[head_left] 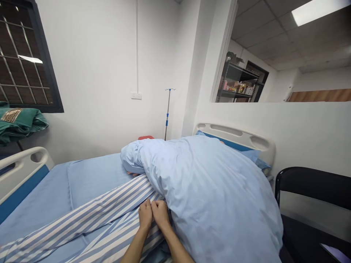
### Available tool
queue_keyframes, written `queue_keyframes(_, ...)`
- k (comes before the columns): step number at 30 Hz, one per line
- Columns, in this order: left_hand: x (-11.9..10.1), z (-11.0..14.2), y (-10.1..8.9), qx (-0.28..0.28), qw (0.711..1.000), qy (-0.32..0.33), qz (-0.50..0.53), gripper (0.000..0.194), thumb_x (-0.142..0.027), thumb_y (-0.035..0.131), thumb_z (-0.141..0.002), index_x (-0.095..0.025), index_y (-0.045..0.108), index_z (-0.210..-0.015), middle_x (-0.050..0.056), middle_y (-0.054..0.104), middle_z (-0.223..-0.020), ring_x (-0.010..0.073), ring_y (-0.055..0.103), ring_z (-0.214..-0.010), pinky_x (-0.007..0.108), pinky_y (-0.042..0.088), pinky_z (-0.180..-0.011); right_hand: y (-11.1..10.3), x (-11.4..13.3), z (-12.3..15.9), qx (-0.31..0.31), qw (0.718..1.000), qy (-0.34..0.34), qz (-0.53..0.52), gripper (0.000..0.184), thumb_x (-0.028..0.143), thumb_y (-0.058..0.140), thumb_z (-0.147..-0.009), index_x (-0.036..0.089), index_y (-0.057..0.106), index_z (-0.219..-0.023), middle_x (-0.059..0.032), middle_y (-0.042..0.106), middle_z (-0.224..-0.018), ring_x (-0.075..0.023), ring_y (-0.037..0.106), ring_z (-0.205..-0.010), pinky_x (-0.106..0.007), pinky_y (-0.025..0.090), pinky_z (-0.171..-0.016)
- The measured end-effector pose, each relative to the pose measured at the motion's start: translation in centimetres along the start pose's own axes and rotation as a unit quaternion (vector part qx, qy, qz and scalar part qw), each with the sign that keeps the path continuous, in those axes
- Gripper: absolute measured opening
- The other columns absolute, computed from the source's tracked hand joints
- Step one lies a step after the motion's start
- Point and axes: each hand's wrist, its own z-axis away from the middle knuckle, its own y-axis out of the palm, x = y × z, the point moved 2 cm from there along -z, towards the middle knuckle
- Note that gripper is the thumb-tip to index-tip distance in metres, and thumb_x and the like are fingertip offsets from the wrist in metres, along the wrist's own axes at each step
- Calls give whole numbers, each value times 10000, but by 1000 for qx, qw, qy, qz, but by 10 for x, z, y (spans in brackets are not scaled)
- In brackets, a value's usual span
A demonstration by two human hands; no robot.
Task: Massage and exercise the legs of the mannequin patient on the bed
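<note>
My left hand (145, 214) and my right hand (160, 212) are both closed, side by side with knuckles nearly touching. They rest on the blue-and-white striped trousers (117, 197) of a person lying on the bed. Whether trouser cloth is pinched in my fingers is hidden. Right beside my right hand, a puffy light-blue quilt (214, 193) covers the person's upper body. A few fingertips (134, 174) of the lying person show under the quilt's left edge. Both striped legs stretch toward the lower left.
Blue sheet (93, 173) covers the mattress. A footboard (24, 175) stands left, a headboard (246, 137) with blue pillows (251, 155) at the right. Behind the bed are a drip stand (168, 106) and a red object (146, 137). A black chair (315, 186) stands right.
</note>
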Motion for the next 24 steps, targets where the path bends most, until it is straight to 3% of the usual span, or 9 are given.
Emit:
queue_keyframes(3, 4, -2, 4, 9, 1000, 5, -10, 412, -381, 287, -832, -188, 518, -551, 70, 617, -616, 173, 520, -618, 277, 342, -627, -4, -2, 1, -2, 999, -28, 22, 278, 252, 384, -732, 189, 420, -463, -40, 550, -496, -133, 445, -497, -255, 321, -528)
queue_keyframes(7, -4, -3, 6, -6, 1000, -16, 17, 437, -402, 276, -830, -199, 437, -477, 26, 509, -480, 149, 457, -529, 272, 322, -578, 0, -23, 3, 12, 994, 55, -89, 233, 277, 323, -720, 216, 343, -496, 17, 404, -423, -125, 416, -426, -245, 342, -468)
queue_keyframes(10, -7, 3, 11, 9, 999, -4, 49, 436, -418, 284, -827, -192, 460, -499, 21, 505, -485, 140, 448, -526, 268, 314, -567, -3, -26, 1, -15, 992, 74, -100, 207, 289, 328, -709, 220, 338, -514, 23, 385, -441, -127, 402, -449, -250, 359, -484)
queue_keyframes(15, 2, 11, 16, 65, 996, 57, 34, 404, -400, 307, -818, -173, 525, -565, 45, 577, -600, 144, 481, -624, 263, 321, -624, -11, -14, 1, -38, 997, -57, -27, 221, 293, 387, -720, 203, 369, -518, 5, 444, -524, -130, 394, -571, -258, 355, -595)
queue_keyframes(20, 9, 8, 5, 66, 997, 26, 16, 439, -425, 269, -818, -191, 418, -478, -6, 452, -479, 121, 427, -538, 246, 302, -570, -7, -35, 2, -70, 996, -7, -55, 232, 347, 365, -672, 216, 329, -485, 38, 337, -445, -118, 328, -503, -254, 303, -509)
queue_keyframes(24, 19, 13, -22, 63, 998, 20, -11, 438, -431, 273, -812, -196, 419, -472, -6, 459, -479, 128, 444, -550, 251, 303, -585, -3, -47, 0, -63, 996, 1, -59, 243, 372, 369, -666, 219, 320, -484, 38, 335, -443, -121, 335, -503, -258, 299, -515)
